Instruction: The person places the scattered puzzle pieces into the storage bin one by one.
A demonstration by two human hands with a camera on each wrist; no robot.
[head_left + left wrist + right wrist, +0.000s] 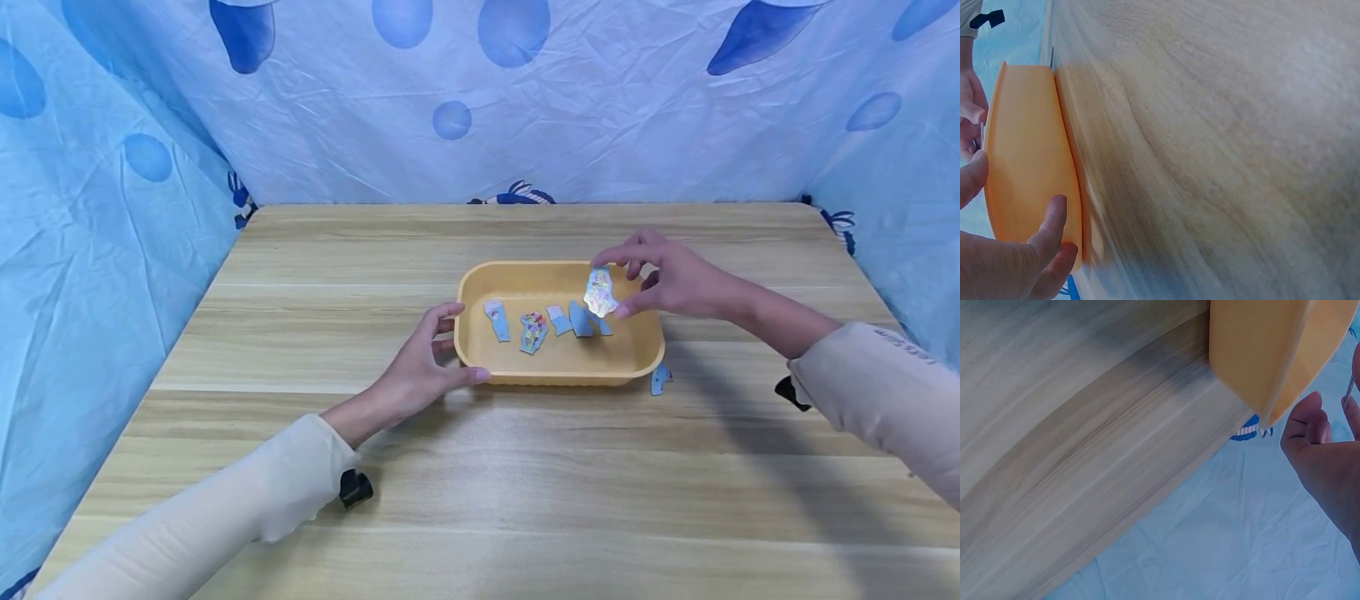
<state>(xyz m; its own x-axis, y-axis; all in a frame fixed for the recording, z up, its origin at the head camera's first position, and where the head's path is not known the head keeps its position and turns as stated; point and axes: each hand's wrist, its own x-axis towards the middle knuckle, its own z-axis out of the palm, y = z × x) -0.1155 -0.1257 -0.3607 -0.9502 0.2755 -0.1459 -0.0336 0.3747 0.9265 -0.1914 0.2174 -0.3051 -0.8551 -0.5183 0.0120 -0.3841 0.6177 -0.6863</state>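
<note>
A yellow plastic tray (555, 367) rests on the wooden table, and the left hand (420, 358) holds its left end, thumb at the near rim and fingers at the left side. In the left wrist view the fingers (1054, 219) touch the tray's outer wall (1029, 137). Above the tray's right part, the right hand (660, 275) pinches a shiny, irregular puzzle piece (599, 291) between thumb and index finger. Seen edge-on, that piece looks thin in the right wrist view. Inside the tray lie several blue pieces, among them one with a multicoloured pattern (533, 332).
One small blue piece (660, 380) lies on the table (525, 483) just outside the tray's near right corner. Blue patterned cloth (337, 100) hangs behind the table and along both sides. Dark straps (355, 488) stick out at the sleeves.
</note>
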